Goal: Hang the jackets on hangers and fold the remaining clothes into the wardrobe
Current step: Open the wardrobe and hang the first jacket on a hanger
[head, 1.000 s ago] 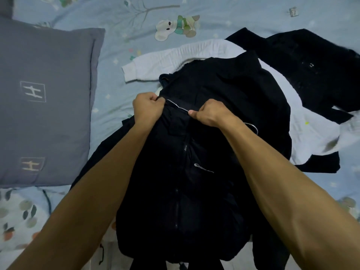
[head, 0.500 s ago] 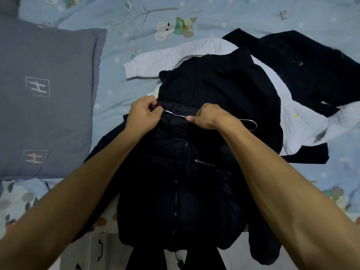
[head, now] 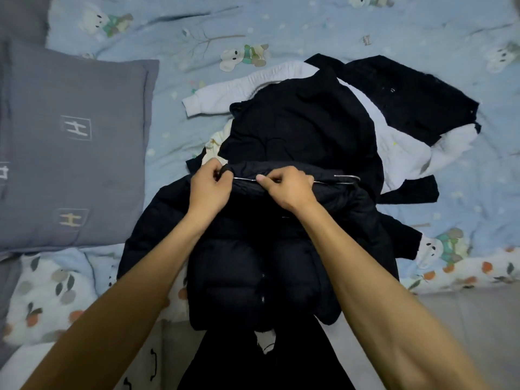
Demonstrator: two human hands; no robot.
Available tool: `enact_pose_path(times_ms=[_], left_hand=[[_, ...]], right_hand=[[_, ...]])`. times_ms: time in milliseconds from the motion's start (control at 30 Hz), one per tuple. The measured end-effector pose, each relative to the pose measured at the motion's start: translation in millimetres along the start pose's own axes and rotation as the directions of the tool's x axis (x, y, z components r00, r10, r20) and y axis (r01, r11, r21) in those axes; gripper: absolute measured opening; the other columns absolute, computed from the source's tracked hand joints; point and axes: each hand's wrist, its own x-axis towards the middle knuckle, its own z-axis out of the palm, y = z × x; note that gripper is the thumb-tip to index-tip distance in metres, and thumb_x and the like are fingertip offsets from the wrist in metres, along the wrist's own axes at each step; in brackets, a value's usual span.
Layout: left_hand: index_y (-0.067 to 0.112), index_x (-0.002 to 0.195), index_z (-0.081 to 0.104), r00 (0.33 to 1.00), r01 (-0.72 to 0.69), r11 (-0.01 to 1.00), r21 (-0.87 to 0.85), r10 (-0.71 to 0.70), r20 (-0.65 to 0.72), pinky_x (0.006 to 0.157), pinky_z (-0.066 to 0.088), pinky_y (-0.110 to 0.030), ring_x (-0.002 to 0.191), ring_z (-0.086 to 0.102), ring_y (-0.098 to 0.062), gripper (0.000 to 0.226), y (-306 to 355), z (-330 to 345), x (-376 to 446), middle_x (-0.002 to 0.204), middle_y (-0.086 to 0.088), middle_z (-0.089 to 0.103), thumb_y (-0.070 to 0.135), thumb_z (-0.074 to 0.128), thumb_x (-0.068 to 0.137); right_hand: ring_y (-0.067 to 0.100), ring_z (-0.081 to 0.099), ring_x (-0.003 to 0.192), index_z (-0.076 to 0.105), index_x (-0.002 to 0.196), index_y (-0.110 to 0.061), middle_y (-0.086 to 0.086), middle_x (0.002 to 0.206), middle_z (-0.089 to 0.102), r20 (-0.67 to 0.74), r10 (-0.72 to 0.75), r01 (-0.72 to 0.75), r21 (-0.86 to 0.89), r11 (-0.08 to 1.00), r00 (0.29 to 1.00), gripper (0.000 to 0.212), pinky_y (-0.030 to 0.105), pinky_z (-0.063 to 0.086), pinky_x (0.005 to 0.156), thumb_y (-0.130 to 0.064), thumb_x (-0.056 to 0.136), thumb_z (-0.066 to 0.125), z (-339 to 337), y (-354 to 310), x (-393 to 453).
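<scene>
Left hand (head: 209,185) pinches the collar of the black puffer jacket (head: 253,263) at its 9 o'clock end; right hand (head: 289,187) grips the collar together with the wire hanger (head: 342,180), thumb pointing toward 9 o'clock. Both fists tight, nothing loose.

Delta vs 0.5 s ago: both hands have shifted up toward 12 o'clock, the collar is now bunched into a roll between them, and less of the wire shows between the fists. Hook end still pokes out at 3 o'clock of the right hand.

Largest first: blue cartoon-print bedsheet (head: 309,23) under everything. Grey pillow (head: 76,147) at 9 o'clock, unmoved (view shifted, not the pillow). Puffer jacket lies centre, hem hanging over the bed edge at 6 o'clock. A second black garment (head: 304,128) sits just beyond the collar at 12 o'clock, on top of a white garment (head: 242,91). Another black garment (head: 408,97) spreads at 2 o'clock.
</scene>
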Motion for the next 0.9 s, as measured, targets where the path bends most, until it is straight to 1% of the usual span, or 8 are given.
enact_pose_path(times_ms=[67,167,333,500,600,733,833,900], left_hand=[[0.0,0.074,0.043,1.0,-0.006,1.0,-0.023,0.006,-0.008,0.054,0.031,-0.019,0.057,0.033,-0.009,0.02,-7.7,-16.0,-17.7,0.065,-0.001,0.04,0.011,0.055,0.085],[0.006,0.067,0.039,0.997,-0.039,0.997,-0.061,0.035,-0.063,0.052,0.03,-0.02,0.053,0.029,-0.008,0.024,-13.6,-34.9,-40.2,0.06,0.003,0.035,0.009,0.055,0.084],[0.007,0.065,0.042,0.984,-0.138,0.989,-0.05,0.131,-0.121,0.049,0.03,-0.019,0.049,0.032,-0.009,0.024,-6.8,-68.5,-80.7,0.056,0.003,0.037,0.011,0.057,0.083],[0.01,0.061,0.039,0.98,0.025,0.979,-0.204,-0.064,-0.187,0.056,0.032,-0.028,0.054,0.032,-0.012,0.028,-0.9,-79.2,-96.1,0.056,0.004,0.036,0.013,0.057,0.083],[0.001,0.069,0.048,0.979,-0.086,0.99,-0.108,0.064,-0.191,0.056,0.036,-0.027,0.055,0.038,-0.013,0.023,5.6,-66.6,-118.9,0.06,-0.003,0.046,0.014,0.059,0.083],[0.009,0.07,0.051,0.958,-0.244,0.97,-0.004,0.241,-0.153,0.059,0.043,-0.036,0.054,0.042,-0.015,0.017,9.4,-50.1,-144.6,0.064,-0.008,0.057,0.014,0.06,0.083],[0.009,0.068,0.05,0.953,-0.261,0.965,0.02,0.261,-0.154,0.056,0.04,-0.035,0.051,0.038,-0.012,0.018,16.7,-44.8,-146.9,0.062,-0.01,0.055,0.013,0.06,0.083],[0.006,0.067,0.049,0.952,-0.244,0.97,-0.015,0.236,-0.195,0.056,0.036,-0.029,0.052,0.036,-0.01,0.019,21.9,-43.9,-148.2,0.059,-0.006,0.048,0.013,0.059,0.082]], right_hand=[[0.021,0.058,0.108,0.074,0.082,-0.03,-0.007,0.089,0.071,0.027,0.022,-0.023,0.031,0.999,0.999,0.032,0.038,0.025,0.101,-0.056,0.092,0.058,-0.2,-9.4,-19.4],[0.02,0.051,0.11,0.079,0.091,-0.025,-0.003,0.104,0.071,0.04,0.054,-0.056,0.033,0.998,0.998,0.031,0.039,0.025,0.109,-0.052,0.091,0.063,1.0,-24.5,-44.3],[0.025,0.057,0.111,0.077,0.088,-0.024,-0.001,0.089,0.068,0.009,-0.009,0.009,-0.07,0.998,1.0,0.032,0.044,0.028,0.105,-0.053,0.09,0.063,0.0,-51.5,-84.4],[0.025,0.059,0.107,0.077,0.089,-0.02,0.001,0.089,0.07,0.04,-0.064,0.068,-0.118,0.991,0.997,0.037,0.043,0.032,0.102,-0.054,0.09,0.063,-2.3,-52.9,-110.4],[0.026,0.058,0.109,0.077,0.087,-0.021,0.0,0.088,0.067,0.002,-0.059,0.059,-0.143,0.988,0.998,0.035,0.043,0.032,0.103,-0.053,0.09,0.063,-4.7,-45.3,-123.1],[0.028,0.058,0.105,0.075,0.081,-0.018,0.001,0.086,0.066,-0.034,-0.062,0.055,-0.175,0.983,0.997,0.038,0.044,0.031,0.099,-0.053,0.089,0.063,-11.2,-32.4,-130.6],[0.028,0.057,0.101,0.071,0.077,-0.014,-0.001,0.076,0.059,-0.033,-0.079,0.071,-0.188,0.98,0.996,0.042,0.044,0.032,0.096,-0.052,0.091,0.061,-10.2,-23.1,-136.0],[0.027,0.054,0.099,0.074,0.083,-0.013,0.001,0.081,0.061,-0.027,-0.094,0.087,-0.188,0.978,0.995,0.041,0.044,0.032,0.097,-0.051,0.092,0.061,-15.3,-13.6,-138.9]])
